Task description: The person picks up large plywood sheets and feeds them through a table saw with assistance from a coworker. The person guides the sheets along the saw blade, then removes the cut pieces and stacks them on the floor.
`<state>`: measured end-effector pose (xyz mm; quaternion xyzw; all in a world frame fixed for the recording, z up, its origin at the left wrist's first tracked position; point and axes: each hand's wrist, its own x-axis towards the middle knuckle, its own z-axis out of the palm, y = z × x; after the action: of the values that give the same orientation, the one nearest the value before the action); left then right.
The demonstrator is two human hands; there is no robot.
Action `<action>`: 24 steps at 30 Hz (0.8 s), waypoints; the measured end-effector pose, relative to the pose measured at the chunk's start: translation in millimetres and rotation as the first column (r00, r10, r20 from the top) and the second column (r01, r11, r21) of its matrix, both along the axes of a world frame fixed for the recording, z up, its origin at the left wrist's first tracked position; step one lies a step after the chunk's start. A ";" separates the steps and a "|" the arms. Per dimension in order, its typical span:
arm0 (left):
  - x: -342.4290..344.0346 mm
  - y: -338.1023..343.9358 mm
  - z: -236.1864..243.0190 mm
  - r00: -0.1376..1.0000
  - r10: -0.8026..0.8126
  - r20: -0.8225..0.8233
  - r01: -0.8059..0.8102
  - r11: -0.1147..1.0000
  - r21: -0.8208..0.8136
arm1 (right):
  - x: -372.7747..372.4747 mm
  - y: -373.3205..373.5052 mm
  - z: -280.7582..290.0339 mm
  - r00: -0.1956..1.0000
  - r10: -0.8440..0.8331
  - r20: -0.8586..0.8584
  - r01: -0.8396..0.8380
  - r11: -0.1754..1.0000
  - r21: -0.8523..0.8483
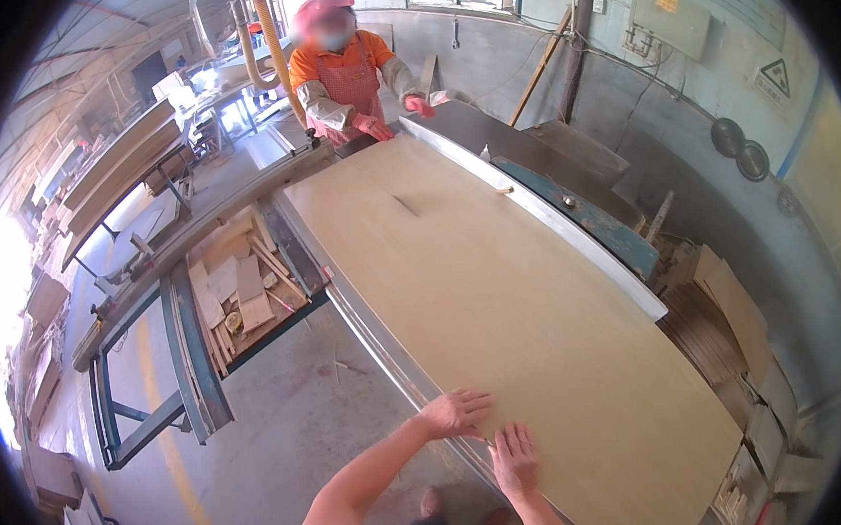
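A large pale wooden panel [530,323] lies flat and stretches from me to the far end of a machine table. My left hand [456,414] rests on its near left edge, fingers laid out over the surface. Close beside it, nearer to me, my right hand [516,457] also lies on the panel by that edge, its fingers extended. A small thin piece shows between the hands, too small to name. A narrow dark upright sliver [405,206] stands in the panel's far part. Along the right side runs a long white fence [574,251].
Across the panel stands a co-worker [347,79] in orange, with pink gloves near its far end. Wood offcuts [248,283] fill a frame at left. A teal machine surface [582,219] lies beyond the fence. Stacked boards [709,331] lean at right.
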<state>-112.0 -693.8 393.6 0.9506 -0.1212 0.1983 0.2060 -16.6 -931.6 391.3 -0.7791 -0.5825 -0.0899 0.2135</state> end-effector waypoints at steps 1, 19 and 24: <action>3.9 -2.4 0.5 1.000 -0.005 0.011 0.005 1.000 0.012 | 0.0 -2.5 -0.9 1.000 0.001 0.010 -0.001 1.000 0.006; -2.9 38.4 -4.4 0.990 0.055 0.128 -0.061 0.997 0.039 | 33.5 -221.4 32.3 0.995 -0.037 -0.096 0.020 0.985 -0.169; -1.7 37.4 -7.4 0.993 0.052 0.103 -0.058 0.996 0.061 | 42.3 -353.0 34.9 0.985 -0.175 0.009 0.170 0.946 -0.277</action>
<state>-113.7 -656.4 386.2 0.9482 -0.1116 0.2481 0.1637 25.7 -1284.6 426.2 -0.8499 -0.5174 -0.0199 0.0984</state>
